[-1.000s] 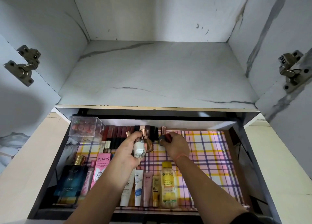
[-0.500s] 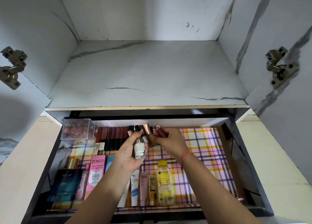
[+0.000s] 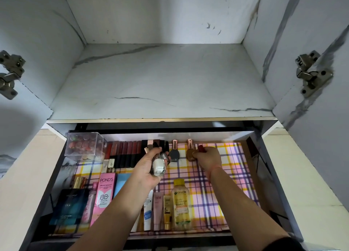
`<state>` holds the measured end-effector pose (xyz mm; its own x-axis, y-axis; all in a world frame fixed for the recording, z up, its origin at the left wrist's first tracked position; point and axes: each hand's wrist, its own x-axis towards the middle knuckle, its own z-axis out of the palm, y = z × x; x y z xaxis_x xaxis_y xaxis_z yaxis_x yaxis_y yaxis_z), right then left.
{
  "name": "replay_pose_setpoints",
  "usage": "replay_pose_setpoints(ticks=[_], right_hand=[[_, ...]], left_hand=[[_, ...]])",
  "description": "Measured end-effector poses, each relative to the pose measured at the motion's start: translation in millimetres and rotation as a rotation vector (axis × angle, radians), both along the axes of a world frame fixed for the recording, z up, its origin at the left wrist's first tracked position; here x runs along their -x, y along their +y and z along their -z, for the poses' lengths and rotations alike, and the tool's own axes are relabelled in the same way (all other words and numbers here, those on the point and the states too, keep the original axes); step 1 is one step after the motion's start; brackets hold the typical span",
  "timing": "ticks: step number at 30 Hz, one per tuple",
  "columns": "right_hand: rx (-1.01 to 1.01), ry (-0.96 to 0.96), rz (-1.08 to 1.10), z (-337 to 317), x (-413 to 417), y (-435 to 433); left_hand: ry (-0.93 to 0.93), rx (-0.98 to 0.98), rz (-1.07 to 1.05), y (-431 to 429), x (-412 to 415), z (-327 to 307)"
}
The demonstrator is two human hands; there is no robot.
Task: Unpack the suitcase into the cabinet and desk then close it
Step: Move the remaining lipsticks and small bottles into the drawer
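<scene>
An open drawer [image 3: 251,156] lined with pink checked paper sits below an open marble-look cabinet shelf [image 3: 160,80]. My left hand [image 3: 151,165] grips a small bunch of nail polish bottles, a white one [image 3: 158,166] in front. My right hand [image 3: 207,157] pinches a dark red nail polish bottle [image 3: 201,148] at the drawer's back, right beside a brown bottle [image 3: 190,153] standing there. A grey bottle [image 3: 174,153] stands between my hands. The suitcase is out of view.
A clear box [image 3: 85,144] and a row of lipsticks [image 3: 124,148] fill the back left. A Pond's BB cream box [image 3: 105,192], tubes and a yellow Garnier bottle [image 3: 181,203] lie along the front. Door hinges [image 3: 311,73] flank the cabinet. The drawer's right part shows bare liner.
My right hand moved right along the drawer's back, leaving the grey and brown bottles standing, and now holds a red bottle. My left hand stays put with its bottles.
</scene>
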<state>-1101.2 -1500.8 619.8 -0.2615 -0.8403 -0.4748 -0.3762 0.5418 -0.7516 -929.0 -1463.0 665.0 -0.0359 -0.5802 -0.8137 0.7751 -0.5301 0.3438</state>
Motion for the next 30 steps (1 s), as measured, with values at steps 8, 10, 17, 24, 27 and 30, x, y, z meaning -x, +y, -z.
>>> replay_pose_setpoints(ticks=[8,10,17,24,27,30], right_hand=[[0.041,0.216,-0.187,3,-11,0],[0.055,0.232,-0.217,4,-15,1],[0.105,0.244,-0.270,3,-13,-2],[0.223,-0.171,-0.163,-39,-32,9],[0.106,-0.366,-0.252,-61,-35,19],[0.179,0.012,-0.504,-66,-33,27]], left_hand=[[-0.024,-0.013,-0.002,-2,-3,5],[-0.014,-0.011,-0.003,-1,-1,5],[0.091,0.023,-0.024,3,-4,0],[0.059,0.021,-0.065,4,-1,-4],[0.055,0.026,-0.098,3,6,-4],[-0.037,0.035,-0.116,0,14,-1]])
